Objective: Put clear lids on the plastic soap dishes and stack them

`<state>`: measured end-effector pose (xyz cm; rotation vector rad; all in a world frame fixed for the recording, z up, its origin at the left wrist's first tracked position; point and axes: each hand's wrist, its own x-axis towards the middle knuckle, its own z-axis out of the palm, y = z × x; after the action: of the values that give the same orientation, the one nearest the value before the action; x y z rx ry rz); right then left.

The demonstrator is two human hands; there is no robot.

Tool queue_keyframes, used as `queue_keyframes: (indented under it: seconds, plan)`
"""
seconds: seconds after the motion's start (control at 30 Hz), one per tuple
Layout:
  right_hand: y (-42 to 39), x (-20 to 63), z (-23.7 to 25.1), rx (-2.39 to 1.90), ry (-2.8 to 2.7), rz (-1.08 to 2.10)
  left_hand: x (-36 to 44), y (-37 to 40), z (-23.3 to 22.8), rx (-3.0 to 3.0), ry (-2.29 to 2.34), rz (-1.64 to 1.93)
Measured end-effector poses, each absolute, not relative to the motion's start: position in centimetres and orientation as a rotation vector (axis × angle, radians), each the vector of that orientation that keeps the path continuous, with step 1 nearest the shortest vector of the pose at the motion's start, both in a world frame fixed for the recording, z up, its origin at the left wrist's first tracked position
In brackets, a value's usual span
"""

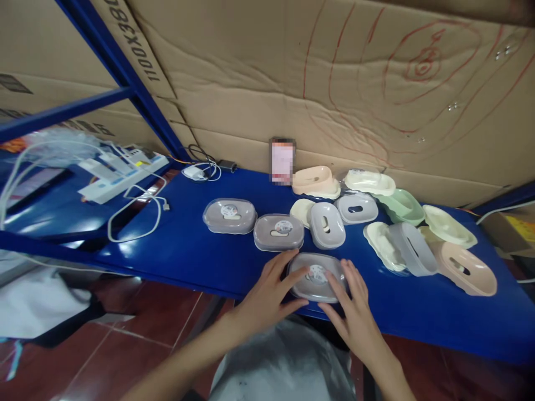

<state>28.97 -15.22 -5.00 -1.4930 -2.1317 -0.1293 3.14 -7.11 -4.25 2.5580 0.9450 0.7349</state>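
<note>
A grey oval soap box (309,291) with a clear lid and a round sticker lies near the table's front edge. From its left side my left hand (278,284) grips it, index finger on the lid by the sticker and thumb at the near edge. My right hand (353,301) holds the opposite side, its index finger also reaching the sticker. Just beyond, two similar lidded soap boxes stand: one (278,239) close behind my left hand, another (229,217) farther left. A grey soap dish part (328,225) with a slot leans on a cream piece (301,211).
Loose soap dish parts fill the right: a peach one (470,270), a grey one (413,250), a green one (403,206) and several cream ones. A blurred upright card (282,161) leans on the cardboard wall (234,72). Cables and a power strip (121,178) lie left.
</note>
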Motion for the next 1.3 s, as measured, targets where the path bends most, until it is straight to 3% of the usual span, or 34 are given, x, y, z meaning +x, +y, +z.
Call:
queue_keyframes:
  seconds: [0.23, 0.43, 0.9, 1.03, 1.3]
  plan:
    - [-14.7, 28.7, -5.0, -1.591, -2.097, -0.014, 1.4, -3.5, -1.6, 2.908, 1.044, 0.656]
    - [-14.6, 28.7, -5.1, -1.607, -2.104, 0.04, -2.5, -1.7, -2.1, 2.924, 1.063, 0.593]
    - [-13.7, 28.5, -3.5, -1.538, -2.295, 0.009, -9.2, -5.1, -3.2, 2.959, 1.083, 0.765]
    - [-8.9, 28.5, 0.0, -1.335, -2.484, -0.185, -11.2, -6.6, -3.9, 2.953, 1.176, 0.767]
    - [10.3, 24.3, 3.8, -1.187, -2.724, -0.403, -12.9, -8.3, -5.0, 2.901, 1.43, 0.781]
